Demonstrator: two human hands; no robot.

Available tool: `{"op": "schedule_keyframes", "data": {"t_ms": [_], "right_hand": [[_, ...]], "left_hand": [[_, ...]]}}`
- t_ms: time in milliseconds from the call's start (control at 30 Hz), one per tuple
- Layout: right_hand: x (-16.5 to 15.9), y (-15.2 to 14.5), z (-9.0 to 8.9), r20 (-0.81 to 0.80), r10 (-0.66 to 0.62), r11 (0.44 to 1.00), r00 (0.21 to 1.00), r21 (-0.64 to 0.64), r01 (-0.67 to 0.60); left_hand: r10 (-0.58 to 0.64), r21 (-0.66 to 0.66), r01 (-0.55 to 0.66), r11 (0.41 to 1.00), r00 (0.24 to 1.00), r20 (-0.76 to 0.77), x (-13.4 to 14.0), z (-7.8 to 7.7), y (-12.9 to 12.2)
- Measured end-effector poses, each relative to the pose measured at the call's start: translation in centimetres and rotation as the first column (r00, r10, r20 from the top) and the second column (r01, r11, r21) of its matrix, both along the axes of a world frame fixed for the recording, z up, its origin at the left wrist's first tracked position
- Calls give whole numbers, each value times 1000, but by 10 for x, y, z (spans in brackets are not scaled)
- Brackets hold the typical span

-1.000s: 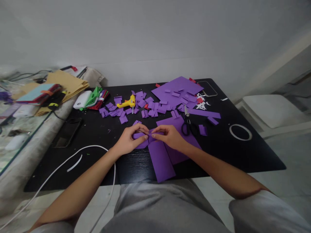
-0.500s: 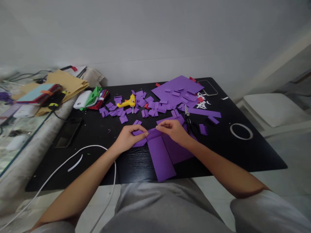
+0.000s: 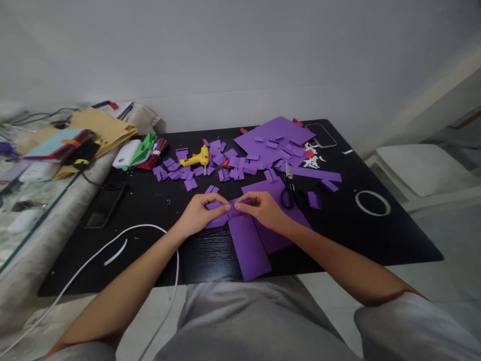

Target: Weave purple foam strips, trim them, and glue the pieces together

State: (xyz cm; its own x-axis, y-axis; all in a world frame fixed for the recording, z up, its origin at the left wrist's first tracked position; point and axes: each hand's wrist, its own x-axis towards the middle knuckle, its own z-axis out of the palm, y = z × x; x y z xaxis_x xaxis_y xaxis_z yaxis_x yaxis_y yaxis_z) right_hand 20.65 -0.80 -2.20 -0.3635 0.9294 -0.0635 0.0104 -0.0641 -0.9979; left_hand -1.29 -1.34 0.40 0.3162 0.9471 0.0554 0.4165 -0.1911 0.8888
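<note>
My left hand point(image 3: 198, 214) pinches purple paper between thumb and fingers, and a short flap of it shows under that hand. Close beside it, my right hand point(image 3: 263, 209) has its thumb and fingertips closed on the folded upper edge of the purple paper strip point(image 3: 250, 248). The strip hangs down toward the table's front edge. Under the right forearm lies a larger purple sheet point(image 3: 280, 238). A pair of scissors point(image 3: 288, 186) rests just beyond the right hand, blades pointing away. The fingertips hide part of the fold.
Many small folded purple pieces point(image 3: 184, 173) lie around a yellow glue gun point(image 3: 197, 158). A big purple sheet point(image 3: 259, 138) is at the back. A tape-like ring point(image 3: 373, 214) lies right; a phone point(image 3: 103, 205) and white cable point(image 3: 124, 230) lie left. A white chair point(image 3: 417, 170) stands beyond.
My right hand has moved left along the folded edge, closer to my left hand. More of the scissors' handles shows. The left hand stays in place.
</note>
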Motion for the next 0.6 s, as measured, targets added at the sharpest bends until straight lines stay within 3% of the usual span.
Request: {"op": "schedule_keyframes", "data": {"t_ms": [200,367,467,600], "right_hand": [[2,3,-1,-38,-24,999,999,-48,22],[2,1,0,57,84,996,995,35,-86],[0,-2,1,110,76,993,991,81,-85],[0,-2,0,95,21,997,995,69,-28]], "left_hand": [[74,-131,-61,989,993,95,-6,-2,4],[15,-242,25,970,987,161,-5,-5,4],[-19,-254,66,965,983,182,-2,-5,2],[25,-237,26,971,978,208,-2,-4,2]]}}
